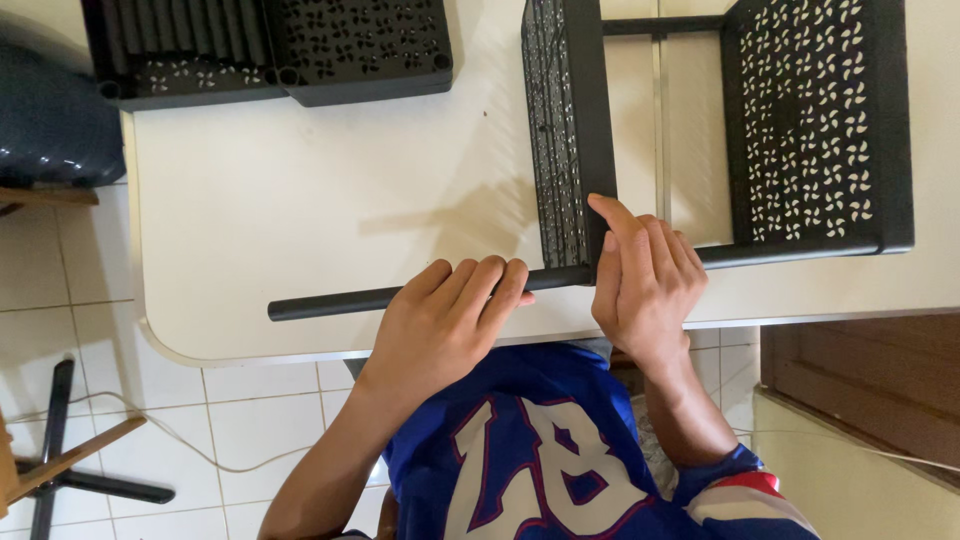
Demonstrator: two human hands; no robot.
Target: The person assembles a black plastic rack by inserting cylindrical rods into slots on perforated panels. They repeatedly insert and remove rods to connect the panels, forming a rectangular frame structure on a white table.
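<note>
The left hand (440,320) curls loosely over a black tube (330,302) lying at the table's (300,180) six-o'clock edge. The right hand (645,280) grips the upright perforated shelf panel (570,140) at its corner (fingers closed around it). Best keep the tube square to its socket while pushing.

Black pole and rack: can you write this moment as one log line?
left hand: fingers on black pole | right hand: at rack shelf corner | pole lies on white table | spare shelves far edge

A home room, it seems: white tiled floor (250,420), a white desk (300,180), a wooden chair leg (70,455), a loose cable (180,440).
</note>
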